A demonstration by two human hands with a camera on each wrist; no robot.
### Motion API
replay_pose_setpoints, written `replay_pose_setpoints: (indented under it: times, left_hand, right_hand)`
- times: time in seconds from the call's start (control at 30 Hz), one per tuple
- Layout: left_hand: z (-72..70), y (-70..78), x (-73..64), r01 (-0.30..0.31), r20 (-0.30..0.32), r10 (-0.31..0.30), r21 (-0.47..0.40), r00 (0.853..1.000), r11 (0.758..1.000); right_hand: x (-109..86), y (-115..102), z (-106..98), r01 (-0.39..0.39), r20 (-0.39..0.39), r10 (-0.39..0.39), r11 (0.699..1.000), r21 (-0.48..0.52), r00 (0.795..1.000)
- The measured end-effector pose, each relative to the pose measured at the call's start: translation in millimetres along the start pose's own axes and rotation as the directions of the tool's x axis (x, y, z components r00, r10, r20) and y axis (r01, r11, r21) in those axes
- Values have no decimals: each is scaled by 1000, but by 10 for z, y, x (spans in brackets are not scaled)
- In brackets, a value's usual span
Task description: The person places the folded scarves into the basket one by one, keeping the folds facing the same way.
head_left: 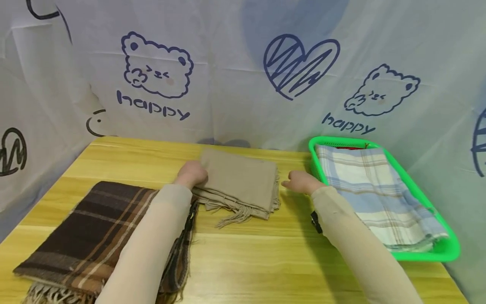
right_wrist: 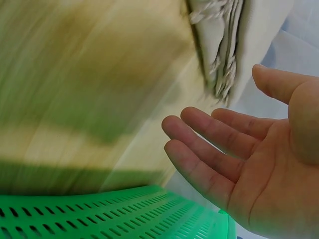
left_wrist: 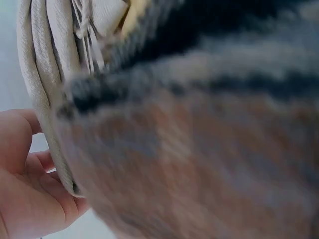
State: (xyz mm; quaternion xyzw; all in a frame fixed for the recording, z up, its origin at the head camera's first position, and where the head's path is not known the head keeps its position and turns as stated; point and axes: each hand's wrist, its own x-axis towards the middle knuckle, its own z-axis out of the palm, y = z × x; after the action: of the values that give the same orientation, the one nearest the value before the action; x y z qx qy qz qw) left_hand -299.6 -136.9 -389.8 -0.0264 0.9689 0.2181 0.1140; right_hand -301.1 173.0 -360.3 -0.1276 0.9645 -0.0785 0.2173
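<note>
One grip (left) [head_left: 193, 173] pinching beige scarf [head_left: 241, 175]; right grip [head_left: 303, 182] spread loosely, near it.

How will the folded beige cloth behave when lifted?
The beige cloth will probably sag, its layers looking soft and loosely stacked. Its fringe may trail, since strands already splay beyond the folds. Being flat, it shouldn't roll.

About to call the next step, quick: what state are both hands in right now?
Left hand: closed, holding the left edge of the folded beige cloth.
Right hand: open, holding nothing.
</note>
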Motion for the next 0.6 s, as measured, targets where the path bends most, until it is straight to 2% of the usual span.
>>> replay_pose_setpoints:
  times: [0.13, 0.3, 0.43, 0.6]
  left_hand:
    - [76, 113, 23, -21, -2, 21, 56, 1000, 998]
    - [167, 263, 20, -38, 10, 37, 85, 999, 996]
    - [177, 378, -38, -59, 38, 55, 103, 998, 993]
    - [157, 475, -134, -59, 90, 45, 160, 995, 985]
  right_hand:
    - [21, 0, 8, 10, -8, -10, 1000, -1, 1000]
    - [54, 3, 43, 3, -11, -3, 1000, 18, 1000]
    - [101, 24, 122, 38, -8, -38, 998, -52, 999]
    - [128, 38, 200, 59, -15, -61, 991, -121, 998]
